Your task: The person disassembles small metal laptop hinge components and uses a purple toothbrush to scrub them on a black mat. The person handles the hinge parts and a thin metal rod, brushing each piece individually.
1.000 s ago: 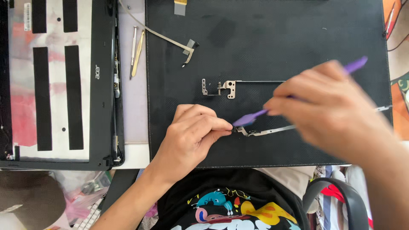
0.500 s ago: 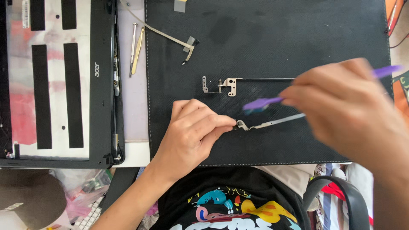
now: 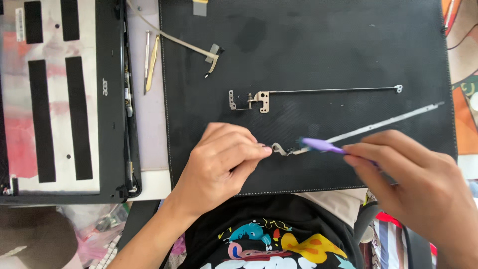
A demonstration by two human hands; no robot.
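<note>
Looking down on a pale counter (image 3: 149,129), mostly covered. Black textured work mat (image 3: 308,50) over centre and right, stitched edge along front. Left of mat: laptop screen lid (image 3: 59,99), inner face up, dark bezel frame, black adhesive strips on pinkish-white panel. Orange patterned surface (image 3: 465,109) at far right edge. Clutter below counter at lower left, blurred, not identifiable.

On mat, upper middle: long metal hinge bracket (image 3: 264,99) with thin rod running right. Flat ribbon cable (image 3: 199,47) trailing from top edge to a small connector. On bare counter between lid and mat: two slim tools (image 3: 149,60) side by side, one silver, one yellowish.

Second hinge bracket (image 3: 348,134) lying diagonal, near front of mat, hinge end at left. Left hand (image 3: 219,164) closed, grip pinching hinge end between fingertips. Right hand (image 3: 413,179) with grip narrow around purple pry tool (image 3: 321,145), tip touching bracket just beside the left fingertips; tool motion-blurred.
</note>
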